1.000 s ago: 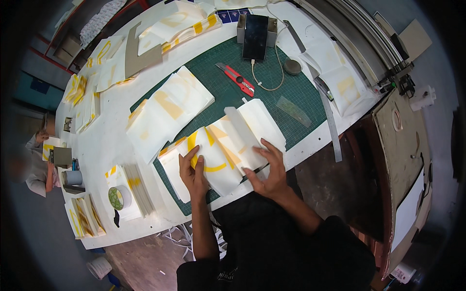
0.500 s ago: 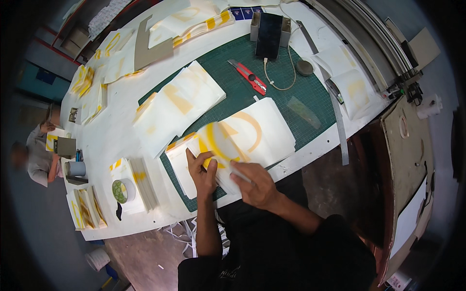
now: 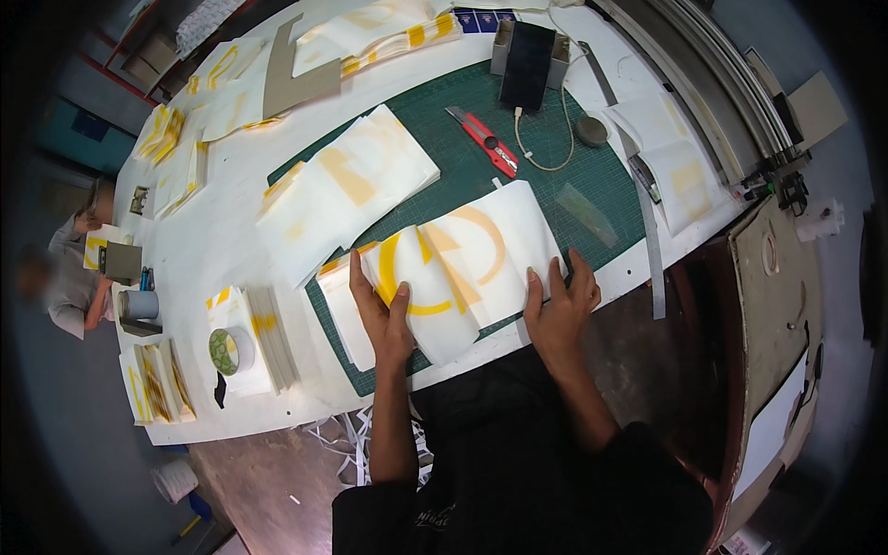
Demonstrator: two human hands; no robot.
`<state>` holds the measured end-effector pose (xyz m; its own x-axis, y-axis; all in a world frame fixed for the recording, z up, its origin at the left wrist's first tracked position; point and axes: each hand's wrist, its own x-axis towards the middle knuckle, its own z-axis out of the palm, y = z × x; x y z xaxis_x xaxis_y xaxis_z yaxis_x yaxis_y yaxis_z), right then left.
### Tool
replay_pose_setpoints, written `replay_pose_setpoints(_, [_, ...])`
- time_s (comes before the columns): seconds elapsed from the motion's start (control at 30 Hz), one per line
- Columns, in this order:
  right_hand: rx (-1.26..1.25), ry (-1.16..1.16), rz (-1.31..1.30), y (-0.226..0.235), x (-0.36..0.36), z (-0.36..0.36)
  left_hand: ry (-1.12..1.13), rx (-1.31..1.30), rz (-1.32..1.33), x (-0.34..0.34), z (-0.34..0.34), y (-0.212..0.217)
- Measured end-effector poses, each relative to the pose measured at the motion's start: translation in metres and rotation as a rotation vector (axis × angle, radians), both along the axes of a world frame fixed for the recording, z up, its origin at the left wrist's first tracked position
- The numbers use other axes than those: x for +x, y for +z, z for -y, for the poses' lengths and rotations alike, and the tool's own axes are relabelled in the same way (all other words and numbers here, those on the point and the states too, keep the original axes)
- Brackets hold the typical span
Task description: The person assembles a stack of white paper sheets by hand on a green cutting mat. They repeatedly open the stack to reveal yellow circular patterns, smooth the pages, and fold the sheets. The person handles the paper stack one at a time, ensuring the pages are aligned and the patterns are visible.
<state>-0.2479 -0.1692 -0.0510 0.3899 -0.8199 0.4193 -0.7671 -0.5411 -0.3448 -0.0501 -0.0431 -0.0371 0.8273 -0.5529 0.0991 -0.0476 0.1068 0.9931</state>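
A white sheet with a bold yellow curved print [image 3: 421,277] lies in front of me, partly over a white sheet stack with a paler orange print [image 3: 504,240]. My left hand [image 3: 384,324] rests at the left side of the yellow-printed sheet, thumb on it and index finger stretched up; its other fingers are mostly hidden. More white sheets [image 3: 342,310] show beside that hand. At the right edge of the paler stack is my right hand [image 3: 562,310], its fingers spread and thumb touching the paper.
Beneath the sheets is a green cutting mat [image 3: 462,83], bearing a red cutter knife [image 3: 487,143], another sheet stack [image 3: 370,166] and a phone [image 3: 527,65] with a cable. A metal ruler [image 3: 655,268] crosses the table edge. A tape roll [image 3: 231,350] sits left; a person [image 3: 79,268] works beyond.
The yellow-printed sheet, blurred and lifted before, now lies flat. My right hand has let go of it and moved right to the edge of the paler stack. The left stays close by.
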Motion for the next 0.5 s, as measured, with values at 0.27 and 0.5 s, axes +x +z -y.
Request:
replay_pose_setpoints(0.27, [0.049,0.352,0.372,0.025,0.010,-0.017,-0.008,0.033,0.051,-0.002,-0.002,0.006])
replay_pose_setpoints(0.5, [-0.002,0.312,0.604,0.006,0.011,-0.020,-0.032,0.007,0.016,-0.003,-0.003,0.004])
